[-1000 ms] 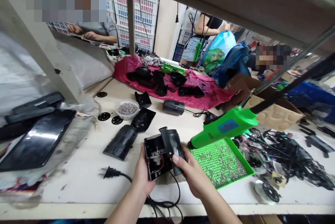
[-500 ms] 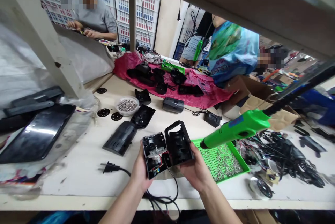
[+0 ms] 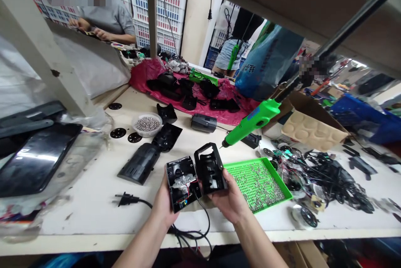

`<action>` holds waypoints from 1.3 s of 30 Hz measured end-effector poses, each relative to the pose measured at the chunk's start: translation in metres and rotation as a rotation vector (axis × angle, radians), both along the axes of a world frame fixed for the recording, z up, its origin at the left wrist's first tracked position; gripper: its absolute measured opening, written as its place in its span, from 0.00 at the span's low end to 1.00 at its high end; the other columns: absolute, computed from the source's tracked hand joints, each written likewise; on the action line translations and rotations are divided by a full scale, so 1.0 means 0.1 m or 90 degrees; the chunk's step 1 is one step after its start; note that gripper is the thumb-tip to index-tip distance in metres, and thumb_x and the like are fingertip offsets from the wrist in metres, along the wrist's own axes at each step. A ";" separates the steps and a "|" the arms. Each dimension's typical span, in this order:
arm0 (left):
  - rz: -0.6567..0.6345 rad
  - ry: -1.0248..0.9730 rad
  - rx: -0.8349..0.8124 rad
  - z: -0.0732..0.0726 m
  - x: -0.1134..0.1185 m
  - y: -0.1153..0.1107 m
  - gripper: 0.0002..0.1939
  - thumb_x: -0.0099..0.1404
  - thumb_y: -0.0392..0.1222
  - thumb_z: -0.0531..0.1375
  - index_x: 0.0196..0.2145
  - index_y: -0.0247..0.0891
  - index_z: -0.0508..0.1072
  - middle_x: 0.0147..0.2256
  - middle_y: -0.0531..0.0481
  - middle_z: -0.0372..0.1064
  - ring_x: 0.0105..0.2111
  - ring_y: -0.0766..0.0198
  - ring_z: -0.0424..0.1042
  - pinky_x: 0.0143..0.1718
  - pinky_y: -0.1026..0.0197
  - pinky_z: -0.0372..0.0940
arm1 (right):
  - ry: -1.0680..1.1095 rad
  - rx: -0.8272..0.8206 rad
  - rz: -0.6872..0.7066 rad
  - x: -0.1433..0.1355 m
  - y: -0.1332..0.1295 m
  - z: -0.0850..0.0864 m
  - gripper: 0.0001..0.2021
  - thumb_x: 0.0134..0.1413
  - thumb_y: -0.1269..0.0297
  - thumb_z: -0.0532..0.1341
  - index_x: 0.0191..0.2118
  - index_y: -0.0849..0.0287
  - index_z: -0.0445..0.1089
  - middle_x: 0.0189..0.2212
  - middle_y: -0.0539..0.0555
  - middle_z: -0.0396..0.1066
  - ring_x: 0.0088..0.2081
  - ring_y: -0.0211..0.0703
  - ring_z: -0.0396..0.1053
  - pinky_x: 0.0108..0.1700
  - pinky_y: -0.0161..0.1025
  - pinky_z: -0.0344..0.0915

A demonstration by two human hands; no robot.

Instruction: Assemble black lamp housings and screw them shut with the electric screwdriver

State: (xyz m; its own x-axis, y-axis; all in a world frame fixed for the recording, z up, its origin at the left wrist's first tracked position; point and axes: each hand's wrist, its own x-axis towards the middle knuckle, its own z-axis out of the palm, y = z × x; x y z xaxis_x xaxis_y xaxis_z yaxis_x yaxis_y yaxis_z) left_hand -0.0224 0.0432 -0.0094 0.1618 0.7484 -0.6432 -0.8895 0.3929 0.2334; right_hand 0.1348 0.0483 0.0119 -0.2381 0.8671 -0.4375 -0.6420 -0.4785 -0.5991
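My left hand [image 3: 165, 201] is closed round a black plastic housing half [image 3: 183, 184] with a clear part, red wires and small metal parts inside. In my right hand [image 3: 232, 199] is a second black housing half [image 3: 210, 170], a hollow shell with a frame-like upper end. The two halves are held side by side, open sides up, close together over the table. A black power cord [image 3: 205, 213] runs from the left half and lies coiled below, its two-pin plug [image 3: 127, 199] to the left. A green electric screwdriver [image 3: 250, 124] hangs above and to the right, touched by neither hand.
A green tray [image 3: 266, 184] of screws lies right of my hands. Beyond are a bowl of small metal pieces [image 3: 147, 124], black shells [image 3: 139, 163] and a pink plastic sheet [image 3: 138, 72]. Tangled wires [image 3: 326, 176] cover the right side. A co-worker [image 3: 109, 21] sits at far left.
The green screwdriver has swung up and left, away from the tray. My hands still hold both housing halves, which are tilted slightly differently. The whole view has shifted a little.
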 end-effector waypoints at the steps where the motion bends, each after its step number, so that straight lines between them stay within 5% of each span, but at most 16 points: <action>1: 0.001 -0.001 -0.005 0.01 0.00 0.00 0.21 0.70 0.47 0.49 0.42 0.30 0.75 0.33 0.38 0.79 0.45 0.49 0.75 0.53 0.46 0.65 | -0.007 0.006 0.003 0.00 0.00 -0.01 0.18 0.46 0.53 0.70 0.40 0.59 0.76 0.40 0.55 0.79 0.41 0.46 0.75 0.46 0.42 0.69; 17: 0.018 -0.030 -0.008 0.07 -0.04 -0.01 0.21 0.70 0.40 0.45 0.48 0.30 0.73 0.33 0.40 0.79 0.44 0.50 0.76 0.51 0.46 0.67 | -0.054 0.058 0.064 0.01 -0.05 -0.10 0.19 0.50 0.51 0.66 0.43 0.59 0.75 0.41 0.56 0.78 0.42 0.46 0.74 0.51 0.44 0.65; 39: 0.037 -0.046 0.033 0.00 -0.05 0.00 0.27 0.71 0.49 0.45 0.55 0.24 0.67 0.36 0.35 0.78 0.38 0.48 0.77 0.46 0.43 0.69 | 0.008 -0.040 0.039 0.05 -0.11 -0.13 0.22 0.47 0.51 0.68 0.43 0.63 0.75 0.41 0.59 0.78 0.42 0.46 0.75 0.47 0.42 0.68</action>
